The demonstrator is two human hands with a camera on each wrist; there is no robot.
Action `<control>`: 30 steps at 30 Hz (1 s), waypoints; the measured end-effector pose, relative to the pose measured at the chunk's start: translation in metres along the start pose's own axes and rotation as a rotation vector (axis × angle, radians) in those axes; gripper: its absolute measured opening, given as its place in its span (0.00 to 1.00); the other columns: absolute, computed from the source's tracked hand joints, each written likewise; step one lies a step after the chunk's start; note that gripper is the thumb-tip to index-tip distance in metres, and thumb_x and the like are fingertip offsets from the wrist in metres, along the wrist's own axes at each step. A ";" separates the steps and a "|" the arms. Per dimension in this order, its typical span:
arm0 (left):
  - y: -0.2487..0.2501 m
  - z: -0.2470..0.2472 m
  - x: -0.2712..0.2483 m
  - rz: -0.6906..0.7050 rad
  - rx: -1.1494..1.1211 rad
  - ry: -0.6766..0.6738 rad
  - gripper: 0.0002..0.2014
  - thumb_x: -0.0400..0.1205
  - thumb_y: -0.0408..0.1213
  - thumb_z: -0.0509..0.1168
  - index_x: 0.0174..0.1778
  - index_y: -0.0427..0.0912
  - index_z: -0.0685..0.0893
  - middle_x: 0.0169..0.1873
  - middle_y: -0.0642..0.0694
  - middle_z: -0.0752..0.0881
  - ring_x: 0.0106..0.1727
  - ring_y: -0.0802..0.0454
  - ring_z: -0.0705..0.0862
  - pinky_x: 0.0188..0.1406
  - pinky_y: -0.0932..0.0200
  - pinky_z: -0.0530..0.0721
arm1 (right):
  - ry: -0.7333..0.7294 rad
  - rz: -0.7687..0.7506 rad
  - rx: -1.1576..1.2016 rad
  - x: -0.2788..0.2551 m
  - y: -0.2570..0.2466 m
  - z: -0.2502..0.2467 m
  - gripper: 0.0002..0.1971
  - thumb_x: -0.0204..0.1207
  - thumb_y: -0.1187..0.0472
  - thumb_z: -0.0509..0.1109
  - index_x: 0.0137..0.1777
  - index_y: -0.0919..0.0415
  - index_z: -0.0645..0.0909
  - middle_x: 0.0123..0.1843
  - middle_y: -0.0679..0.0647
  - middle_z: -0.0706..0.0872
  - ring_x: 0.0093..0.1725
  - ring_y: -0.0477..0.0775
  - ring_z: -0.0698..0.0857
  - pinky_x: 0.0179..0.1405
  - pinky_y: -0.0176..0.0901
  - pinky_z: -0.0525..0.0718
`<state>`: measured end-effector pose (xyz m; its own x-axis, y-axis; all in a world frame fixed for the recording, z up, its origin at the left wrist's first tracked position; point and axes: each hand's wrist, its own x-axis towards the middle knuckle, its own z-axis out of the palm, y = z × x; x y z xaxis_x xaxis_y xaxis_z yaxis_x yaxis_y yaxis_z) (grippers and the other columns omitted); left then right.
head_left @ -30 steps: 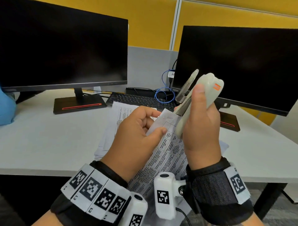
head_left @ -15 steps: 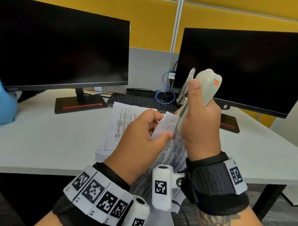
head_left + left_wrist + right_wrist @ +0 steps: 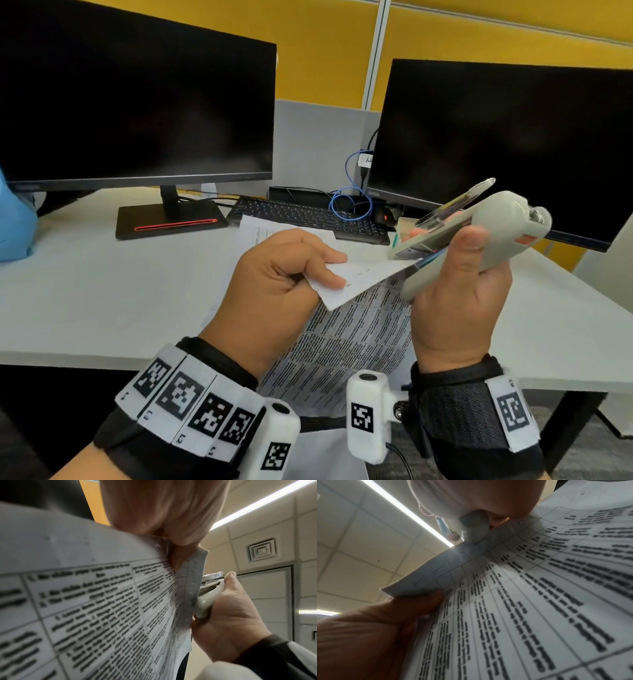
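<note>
The left hand (image 3: 274,274) pinches the printed sheets (image 3: 359,277) between the thumb and the bent fingers, close to their upper corner, so its grip is narrow and closed on the paper. The sheets are in the air above the front edge of the desk (image 3: 102,291), and their lower part, full of table text, hangs down past this edge between the two wrists. The right hand (image 3: 459,301) holds a grey stapler (image 3: 496,219) with the fingers wrapped around its body and the thumb lying along its side. The stapler is tilted, with its back end up toward the right. The upper corner of the sheets goes into the mouth of the stapler, between the metal arm and the grey base; the left wrist view shows the paper edge touching the stapler there. On the desk behind the hands lies a second pile of papers (image 3: 257,229), and near the back edge are a keyboard (image 3: 308,214), a blue cable (image 3: 349,202) and two dark monitors (image 3: 137,102) (image 3: 513,137). A blue thing (image 3: 13,226) lies at the left edge.
</note>
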<state>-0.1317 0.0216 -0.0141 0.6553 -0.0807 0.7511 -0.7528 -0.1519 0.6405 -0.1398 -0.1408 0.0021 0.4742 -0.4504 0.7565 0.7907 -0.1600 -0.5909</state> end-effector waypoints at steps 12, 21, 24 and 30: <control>0.011 0.010 0.001 -0.223 -0.036 -0.042 0.29 0.72 0.33 0.77 0.58 0.67 0.72 0.29 0.45 0.81 0.34 0.44 0.83 0.39 0.43 0.85 | -0.073 0.126 0.073 0.001 -0.004 0.014 0.22 0.75 0.38 0.59 0.50 0.57 0.80 0.38 0.42 0.84 0.42 0.40 0.85 0.43 0.31 0.79; 0.020 0.022 0.000 -0.281 -0.075 -0.051 0.18 0.78 0.45 0.72 0.57 0.60 0.71 0.25 0.47 0.82 0.27 0.51 0.80 0.34 0.43 0.83 | -0.164 0.220 0.057 0.000 -0.011 0.031 0.23 0.68 0.33 0.62 0.45 0.53 0.80 0.32 0.42 0.83 0.36 0.39 0.84 0.36 0.35 0.82; 0.022 0.021 0.001 -0.285 -0.073 -0.067 0.17 0.78 0.47 0.72 0.57 0.59 0.71 0.25 0.47 0.83 0.27 0.52 0.80 0.36 0.43 0.84 | -0.146 0.217 0.053 0.000 -0.011 0.031 0.22 0.68 0.33 0.62 0.46 0.52 0.80 0.32 0.40 0.84 0.36 0.38 0.84 0.35 0.32 0.81; 0.020 0.023 0.002 -0.303 -0.074 -0.075 0.17 0.77 0.48 0.72 0.55 0.59 0.71 0.25 0.47 0.83 0.25 0.54 0.79 0.30 0.52 0.82 | -0.137 0.184 0.009 -0.002 -0.012 0.031 0.24 0.69 0.34 0.63 0.46 0.55 0.80 0.33 0.44 0.83 0.37 0.45 0.87 0.35 0.37 0.83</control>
<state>-0.1440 -0.0041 -0.0041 0.8510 -0.1159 0.5121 -0.5234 -0.1085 0.8452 -0.1376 -0.1108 0.0163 0.6588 -0.3474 0.6673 0.6889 -0.0779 -0.7207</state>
